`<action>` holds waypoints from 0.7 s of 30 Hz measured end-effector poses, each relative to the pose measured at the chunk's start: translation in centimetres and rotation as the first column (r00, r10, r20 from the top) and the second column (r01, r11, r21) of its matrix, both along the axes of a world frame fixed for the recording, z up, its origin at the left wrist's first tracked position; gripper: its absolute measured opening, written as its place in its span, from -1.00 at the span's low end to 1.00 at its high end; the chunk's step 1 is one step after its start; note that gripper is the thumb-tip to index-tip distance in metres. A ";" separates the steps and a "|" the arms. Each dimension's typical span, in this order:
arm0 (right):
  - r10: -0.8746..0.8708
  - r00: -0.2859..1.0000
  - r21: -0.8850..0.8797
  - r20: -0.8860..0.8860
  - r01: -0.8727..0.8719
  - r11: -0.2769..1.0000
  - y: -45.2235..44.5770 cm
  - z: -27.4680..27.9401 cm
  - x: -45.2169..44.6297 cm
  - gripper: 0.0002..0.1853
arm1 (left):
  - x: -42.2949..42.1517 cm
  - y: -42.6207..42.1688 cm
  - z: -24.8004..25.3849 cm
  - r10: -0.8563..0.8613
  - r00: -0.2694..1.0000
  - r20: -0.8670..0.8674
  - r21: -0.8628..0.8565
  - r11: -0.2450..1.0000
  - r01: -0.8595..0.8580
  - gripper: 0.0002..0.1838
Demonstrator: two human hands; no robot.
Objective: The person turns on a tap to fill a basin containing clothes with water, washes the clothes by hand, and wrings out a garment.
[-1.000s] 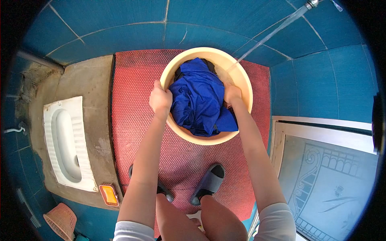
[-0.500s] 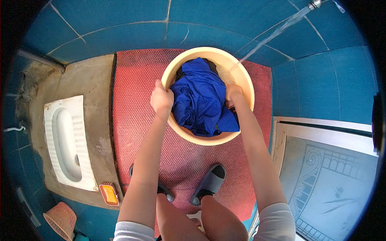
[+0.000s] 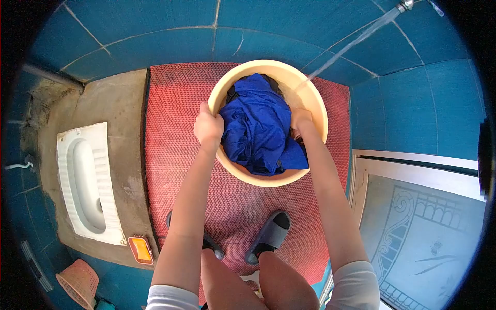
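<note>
Barely moved, left grip (image 3: 208, 127) clasps basin (image 3: 266, 180), right grip (image 3: 300, 118) dips inside

Person wears a white top, only slvs in view: L sleeve (image 3: 172, 298) & R sleeve (image 3: 354, 287), both plain w/ pale grey shading, hems approx. straight. Below hems arms bare, incl. L hand (image 3: 208, 127) & R hand (image 3: 300, 119). Legs (image 3: 287, 281) bare too, as far as seen. Feet: dk grey slippers (image 3: 272, 238), wide band over ea. foot, open toe on R one; blk socks (image 3: 282, 220) w/in. L slipper partly hidden behind forearm.
</note>
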State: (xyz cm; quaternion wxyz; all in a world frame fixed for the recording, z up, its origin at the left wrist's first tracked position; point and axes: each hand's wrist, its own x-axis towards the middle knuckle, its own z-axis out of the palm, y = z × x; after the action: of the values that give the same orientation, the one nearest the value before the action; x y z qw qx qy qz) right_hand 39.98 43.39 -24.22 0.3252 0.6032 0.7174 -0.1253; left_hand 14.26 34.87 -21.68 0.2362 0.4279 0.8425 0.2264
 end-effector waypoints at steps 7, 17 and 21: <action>-0.027 1.000 0.034 -0.006 0.027 0.999 0.0 -0.5 0.0 -0.71 | 0.0 0.1 0.1 0.005 1.000 0.002 -0.022 1.000 -0.005 -0.75; -0.004 1.000 0.015 0.005 0.004 1.000 0.1 -0.4 0.1 -0.67 | 0.0 0.1 0.0 0.004 1.000 -0.004 -0.011 1.000 -0.004 -0.75; -0.014 1.000 0.014 0.002 0.014 1.000 0.2 -1.0 0.3 -0.67 | 0.0 0.1 0.1 0.014 1.000 0.015 -0.029 0.999 -0.013 -0.73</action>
State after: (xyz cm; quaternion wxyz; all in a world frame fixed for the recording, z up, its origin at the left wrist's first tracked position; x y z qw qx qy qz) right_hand 40.32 43.59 -25.21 0.3210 0.6105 0.7137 -0.1217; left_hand 14.23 35.00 -21.62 0.2471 0.4171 0.8468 0.2190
